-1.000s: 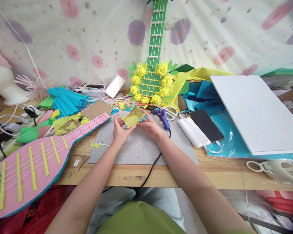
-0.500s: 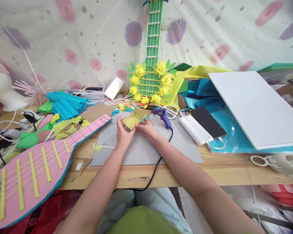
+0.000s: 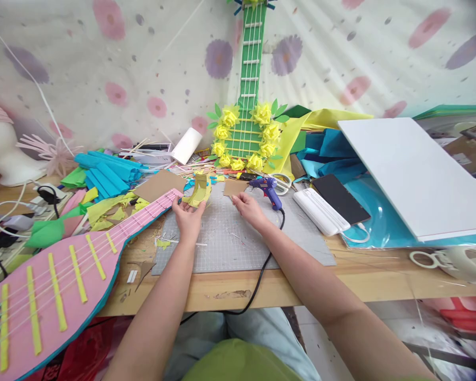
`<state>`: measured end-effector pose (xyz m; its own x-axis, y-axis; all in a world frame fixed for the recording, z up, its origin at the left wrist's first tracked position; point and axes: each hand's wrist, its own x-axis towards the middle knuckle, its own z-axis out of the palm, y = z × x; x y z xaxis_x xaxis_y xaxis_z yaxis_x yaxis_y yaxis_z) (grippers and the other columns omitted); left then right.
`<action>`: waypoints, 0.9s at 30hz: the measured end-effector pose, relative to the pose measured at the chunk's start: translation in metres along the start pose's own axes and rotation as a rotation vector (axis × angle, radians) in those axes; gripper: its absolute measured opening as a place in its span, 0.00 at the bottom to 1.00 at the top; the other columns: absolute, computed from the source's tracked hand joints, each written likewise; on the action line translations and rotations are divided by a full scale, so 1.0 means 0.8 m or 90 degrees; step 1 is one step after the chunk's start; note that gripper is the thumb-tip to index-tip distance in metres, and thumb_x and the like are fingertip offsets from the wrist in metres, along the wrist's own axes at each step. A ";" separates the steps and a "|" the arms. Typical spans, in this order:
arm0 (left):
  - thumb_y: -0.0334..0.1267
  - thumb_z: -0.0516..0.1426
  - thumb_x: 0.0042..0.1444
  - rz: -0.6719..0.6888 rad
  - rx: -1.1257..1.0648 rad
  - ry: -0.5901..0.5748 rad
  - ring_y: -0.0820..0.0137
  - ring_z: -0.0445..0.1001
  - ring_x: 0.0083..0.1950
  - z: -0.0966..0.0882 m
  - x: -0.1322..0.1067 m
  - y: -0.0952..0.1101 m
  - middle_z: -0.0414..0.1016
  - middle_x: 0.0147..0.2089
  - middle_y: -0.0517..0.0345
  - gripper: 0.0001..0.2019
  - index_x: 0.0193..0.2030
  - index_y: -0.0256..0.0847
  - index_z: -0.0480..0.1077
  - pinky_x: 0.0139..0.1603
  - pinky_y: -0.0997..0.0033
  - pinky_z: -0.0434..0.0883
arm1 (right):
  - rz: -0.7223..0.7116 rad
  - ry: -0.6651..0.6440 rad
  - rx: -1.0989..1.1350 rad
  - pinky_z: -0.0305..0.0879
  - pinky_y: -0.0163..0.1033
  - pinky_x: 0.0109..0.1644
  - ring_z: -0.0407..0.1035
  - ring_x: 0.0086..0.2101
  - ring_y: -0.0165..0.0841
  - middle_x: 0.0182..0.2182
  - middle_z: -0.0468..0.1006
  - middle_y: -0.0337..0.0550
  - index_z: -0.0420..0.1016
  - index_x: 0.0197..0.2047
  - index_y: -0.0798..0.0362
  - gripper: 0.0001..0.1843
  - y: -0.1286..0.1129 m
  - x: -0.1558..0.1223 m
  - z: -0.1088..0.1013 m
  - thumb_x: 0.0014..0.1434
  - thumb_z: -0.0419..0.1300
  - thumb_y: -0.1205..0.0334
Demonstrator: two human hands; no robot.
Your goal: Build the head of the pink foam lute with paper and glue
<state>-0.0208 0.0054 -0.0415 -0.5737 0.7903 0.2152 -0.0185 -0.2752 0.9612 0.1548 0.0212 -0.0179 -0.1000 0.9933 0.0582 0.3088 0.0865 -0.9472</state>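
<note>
Farther left: curved yellow piece [image 3: 200, 194], perhaps paper.

A wooden table [image 3: 206, 292] spans the frame, its front edge scuffed near lower centre. On it lie a gray cutting mat [image 3: 222, 256] at centre, small white strips [image 3: 131, 276] at lower left and clear-wrapped blue sheets [image 3: 375, 214] at right.
</note>
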 end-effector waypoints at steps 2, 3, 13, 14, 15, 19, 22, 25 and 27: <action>0.37 0.66 0.39 -0.018 0.012 0.009 0.67 0.73 0.48 0.002 0.002 0.002 0.66 0.50 0.43 0.38 0.55 0.41 0.49 0.53 0.64 0.69 | -0.020 -0.004 -0.049 0.50 0.33 0.23 0.53 0.18 0.25 0.15 0.57 0.32 0.56 0.21 0.51 0.22 0.001 0.000 -0.002 0.58 0.46 0.44; 0.37 0.65 0.40 -0.017 0.023 0.011 0.68 0.73 0.48 0.003 0.003 0.002 0.66 0.50 0.43 0.38 0.55 0.41 0.49 0.53 0.64 0.69 | -0.022 -0.002 -0.066 0.49 0.33 0.24 0.52 0.18 0.25 0.14 0.57 0.33 0.55 0.20 0.51 0.24 0.001 -0.001 -0.003 0.58 0.45 0.43; 0.40 0.65 0.41 0.100 0.099 0.050 0.67 0.72 0.47 0.003 0.021 0.007 0.63 0.52 0.41 0.38 0.56 0.39 0.49 0.49 0.66 0.71 | -0.090 0.057 -0.285 0.48 0.34 0.27 0.58 0.23 0.28 0.20 0.65 0.38 0.56 0.22 0.51 0.18 -0.010 -0.007 -0.012 0.59 0.48 0.51; 0.40 0.65 0.41 0.116 0.116 0.045 0.68 0.72 0.47 0.005 0.020 0.008 0.63 0.52 0.41 0.38 0.56 0.40 0.49 0.49 0.66 0.70 | -0.094 0.062 -0.301 0.48 0.34 0.28 0.59 0.24 0.29 0.21 0.65 0.38 0.56 0.22 0.51 0.18 -0.010 -0.006 -0.012 0.60 0.48 0.52; 0.40 0.65 0.41 0.131 0.135 0.032 0.68 0.72 0.47 0.006 0.018 0.008 0.63 0.53 0.42 0.38 0.56 0.40 0.50 0.49 0.66 0.70 | -0.096 0.068 -0.314 0.48 0.34 0.28 0.59 0.24 0.29 0.21 0.65 0.38 0.55 0.22 0.51 0.18 -0.010 -0.006 -0.012 0.60 0.48 0.52; 0.38 0.66 0.38 0.175 0.215 -0.017 0.65 0.70 0.49 0.011 0.011 0.007 0.63 0.53 0.41 0.39 0.56 0.38 0.52 0.50 0.65 0.69 | -0.082 0.094 -0.323 0.47 0.35 0.29 0.59 0.24 0.30 0.19 0.63 0.38 0.55 0.20 0.51 0.22 -0.007 -0.004 -0.010 0.61 0.46 0.50; 0.38 0.66 0.38 0.198 0.272 -0.032 0.62 0.67 0.52 0.011 0.008 0.002 0.61 0.54 0.40 0.40 0.57 0.38 0.52 0.52 0.62 0.67 | -0.083 0.088 -0.285 0.49 0.34 0.29 0.59 0.24 0.29 0.20 0.65 0.37 0.57 0.21 0.51 0.20 -0.004 -0.004 -0.005 0.60 0.48 0.50; 0.38 0.67 0.36 0.211 0.351 -0.050 0.57 0.65 0.55 0.010 0.008 -0.002 0.61 0.54 0.39 0.41 0.57 0.37 0.53 0.56 0.56 0.64 | -0.091 0.060 -0.281 0.49 0.33 0.28 0.58 0.24 0.28 0.21 0.66 0.36 0.59 0.23 0.51 0.17 -0.002 -0.006 0.000 0.58 0.51 0.51; 0.38 0.67 0.34 0.208 0.403 -0.070 0.54 0.64 0.56 0.009 0.008 -0.004 0.63 0.53 0.39 0.42 0.57 0.36 0.54 0.56 0.53 0.62 | -0.096 0.040 -0.302 0.48 0.33 0.28 0.57 0.23 0.28 0.21 0.65 0.36 0.59 0.23 0.51 0.17 -0.002 -0.007 0.004 0.57 0.52 0.51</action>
<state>-0.0182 0.0153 -0.0417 -0.3824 0.7815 0.4930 0.6377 -0.1629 0.7529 0.1521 0.0150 -0.0176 -0.1246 0.9684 0.2158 0.6923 0.2407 -0.6803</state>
